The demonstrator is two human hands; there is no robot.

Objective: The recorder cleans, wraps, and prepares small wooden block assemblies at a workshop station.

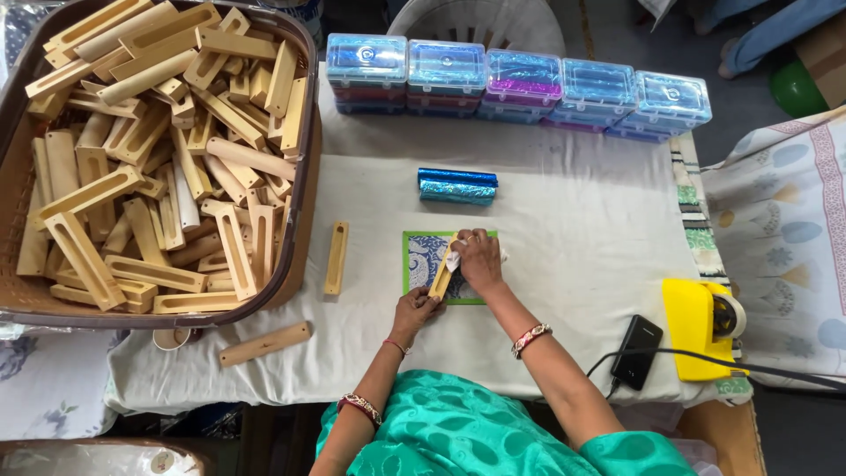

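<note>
Left hand (pixel 416 308) fingers pinch wooden block (pixel 442 271) end; right hand (pixel 478 258) presses white cloth (pixel 455 258) on it

Basket (pixel 304 189) left of the cloth (pixel 573 256) — boxes (pixel 520 84) perhaps stacked behind.

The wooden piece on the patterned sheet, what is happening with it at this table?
A person holds a slim slotted wooden piece on a green-edged blue patterned sheet. The left hand grips its near end, and the right hand presses a small white cloth against its far end. Another slotted wooden piece lies to the left, beside a brown basket heaped with similar pieces. Shiny blue foil rolls and a row of clear plastic boxes lie beyond.
</note>
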